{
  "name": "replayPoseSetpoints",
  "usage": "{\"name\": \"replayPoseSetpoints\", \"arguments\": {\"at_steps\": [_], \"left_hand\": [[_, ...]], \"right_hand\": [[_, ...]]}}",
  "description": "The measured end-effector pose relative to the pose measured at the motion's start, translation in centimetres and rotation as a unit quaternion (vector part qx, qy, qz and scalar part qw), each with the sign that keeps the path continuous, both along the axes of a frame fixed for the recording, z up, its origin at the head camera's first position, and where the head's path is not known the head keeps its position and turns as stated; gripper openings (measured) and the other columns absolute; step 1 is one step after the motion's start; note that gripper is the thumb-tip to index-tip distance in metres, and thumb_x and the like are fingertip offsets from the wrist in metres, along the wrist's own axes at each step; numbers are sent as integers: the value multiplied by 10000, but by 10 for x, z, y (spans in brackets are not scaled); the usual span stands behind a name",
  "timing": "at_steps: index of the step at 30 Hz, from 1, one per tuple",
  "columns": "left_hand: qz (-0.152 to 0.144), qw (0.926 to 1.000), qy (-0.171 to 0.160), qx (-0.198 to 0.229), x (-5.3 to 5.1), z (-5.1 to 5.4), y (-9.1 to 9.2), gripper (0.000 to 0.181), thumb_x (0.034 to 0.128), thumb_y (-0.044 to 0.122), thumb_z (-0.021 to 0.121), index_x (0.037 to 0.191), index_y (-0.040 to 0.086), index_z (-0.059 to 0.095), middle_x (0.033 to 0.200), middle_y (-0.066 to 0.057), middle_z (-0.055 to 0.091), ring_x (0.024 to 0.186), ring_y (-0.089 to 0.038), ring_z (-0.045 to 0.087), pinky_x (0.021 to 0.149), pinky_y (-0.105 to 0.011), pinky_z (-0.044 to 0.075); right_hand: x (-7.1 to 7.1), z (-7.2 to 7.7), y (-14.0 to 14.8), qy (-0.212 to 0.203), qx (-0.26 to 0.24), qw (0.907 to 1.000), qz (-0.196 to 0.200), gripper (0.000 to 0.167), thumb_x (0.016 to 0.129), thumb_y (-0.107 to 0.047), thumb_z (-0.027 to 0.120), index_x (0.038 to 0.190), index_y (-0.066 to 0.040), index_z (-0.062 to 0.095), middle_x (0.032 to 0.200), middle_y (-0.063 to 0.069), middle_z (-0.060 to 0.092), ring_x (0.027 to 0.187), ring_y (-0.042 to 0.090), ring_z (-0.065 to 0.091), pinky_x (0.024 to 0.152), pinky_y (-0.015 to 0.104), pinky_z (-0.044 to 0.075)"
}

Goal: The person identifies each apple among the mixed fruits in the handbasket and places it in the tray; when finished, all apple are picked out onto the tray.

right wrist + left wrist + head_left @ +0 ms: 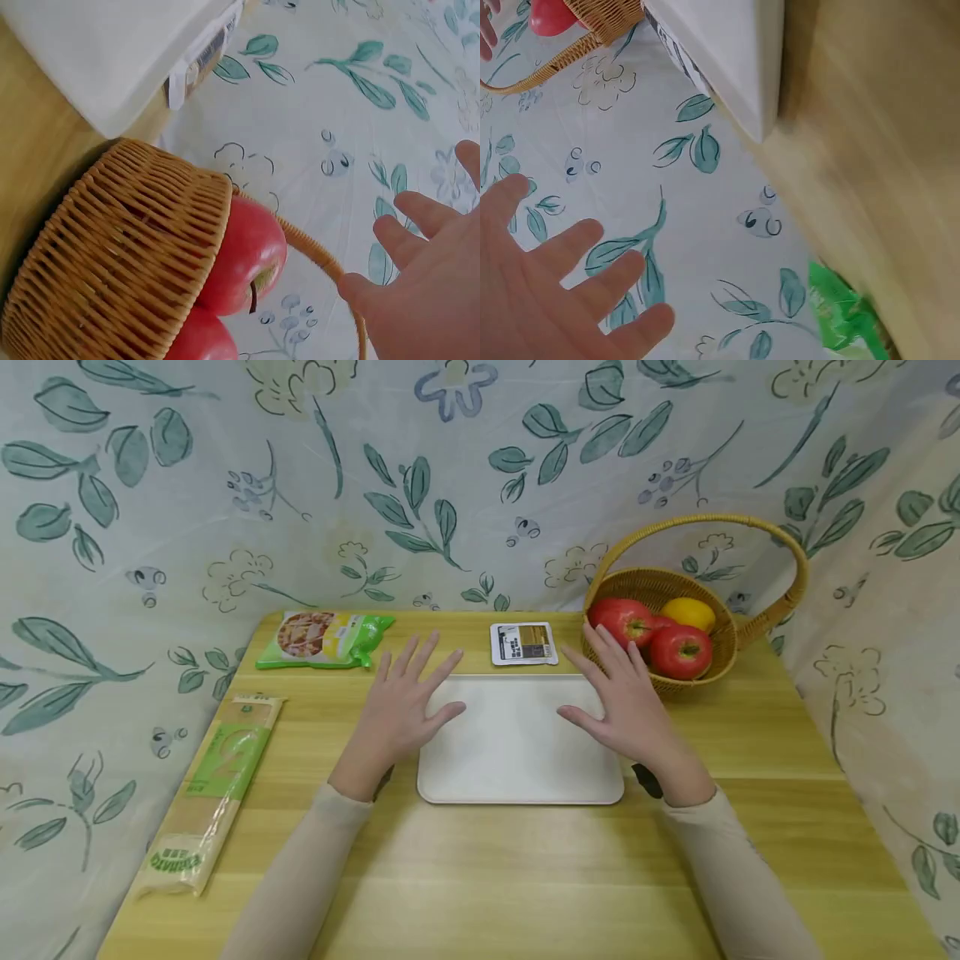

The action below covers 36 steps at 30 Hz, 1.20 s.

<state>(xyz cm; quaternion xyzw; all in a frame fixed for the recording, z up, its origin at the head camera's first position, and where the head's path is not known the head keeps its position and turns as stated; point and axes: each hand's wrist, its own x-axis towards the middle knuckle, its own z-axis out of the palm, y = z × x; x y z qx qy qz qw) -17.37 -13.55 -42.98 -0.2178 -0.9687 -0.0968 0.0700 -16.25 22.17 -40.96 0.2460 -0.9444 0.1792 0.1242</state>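
Fingers spread, my left hand [401,710] hovers over the left edge of a white rectangular tray [517,743], holding nothing. On the other side, my right hand [630,710] is also spread and holds nothing; it hangs over the tray's right edge, in front of the wicker basket [120,247]. Red apples [681,652] and a yellow lemon [688,613] sit in that basket. Behind the tray lies a small flat packet [523,644] with a black and gold label. The left wrist view shows the left hand's fingers [607,285] apart from everything.
At the back left lies a green and yellow food bag [318,639]. A long clear pack of noodles [217,789] with a green label rests along the left edge of the wooden table [495,885]. Flowered cloth [465,468] hangs behind. The basket's tall handle [705,518] arches up.
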Motion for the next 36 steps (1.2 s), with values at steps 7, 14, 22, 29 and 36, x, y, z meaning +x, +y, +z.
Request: {"name": "replayPoseSetpoints", "arguments": {"at_steps": [7, 14, 22, 29, 36], "left_hand": [[203, 9925, -624, 1031, 0, -10, -5, 739, 1058, 698, 392, 1696, 395, 174, 1654, -149, 432, 1365, -396, 582, 1070, -618, 539], [431, 9688, -1674, 1776, -2, -22, -10, 695, 1064, 617, 499, 1657, 345, 260, 1066, -70, 698, 765, -193, 601, 673, -331, 506], [306, 9396, -2658, 2136, -9, -37, -24, 588, 1050, 517, 610, 1517, 256, 368, 705, -14, 533, 574, -171, 460, 556, -305, 405], [178, 8781, -3759, 2956, -13, -53, -40, 423, 1023, 421, 701, 1314, 231, 460, 593, -30, 572, 445, -186, 524, 443, -268, 401], [-36, 8478, -4185, 3257, -12, -62, -49, 484, 979, 323, 775, 1317, 185, 457, 626, -33, 637, 429, -158, 548, 388, -248, 378]], "right_hand": [[-3, 15, 31, -67, -1637, 9865, -6, 877, 843, -184, 879, 1606, -174, 446, 1771, 109, 246, 1638, 398, 215, 1291, 731, 181], [-3, 25, 65, -39, -2421, 9694, -400, 915, 801, -24, 901, 1589, -189, 465, 1772, 49, 253, 1633, 385, 231, 1233, 788, 243], [-10, 22, 103, -178, -2960, 9520, -758, 842, 832, -21, 871, 1565, -168, 483, 1776, 2, 237, 1651, 361, 184, 1287, 753, 138], [-17, 6, 121, -593, -3018, 9452, -1093, 818, 895, -81, 839, 1595, -174, 427, 1790, -24, 191, 1659, 374, 153, 1299, 739, 112], [-24, -5, 128, -976, -2913, 9409, -1429, 796, 936, -174, 825, 1607, -175, 397, 1782, 21, 206, 1628, 379, 227, 1327, 585, 247]]}}
